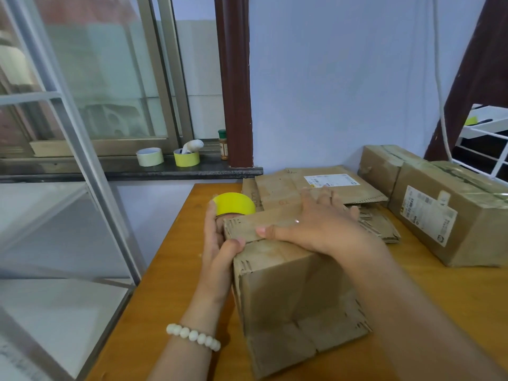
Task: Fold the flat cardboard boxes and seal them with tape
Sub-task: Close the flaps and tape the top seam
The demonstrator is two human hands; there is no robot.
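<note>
Left hand (217,248) grips the tape (233,206) at the box's (297,292) far-left top corner, by the tabletop's (170,270) left edge; right hand (316,226) presses flat on the flaps

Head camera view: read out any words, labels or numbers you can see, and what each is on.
Nothing can be read for certain.
White label on the flat cardboard: print too small.
Sticker on the sealed box: blurred.
Dark print beside the tape roll: blurred.
Bottle: label too small.
</note>
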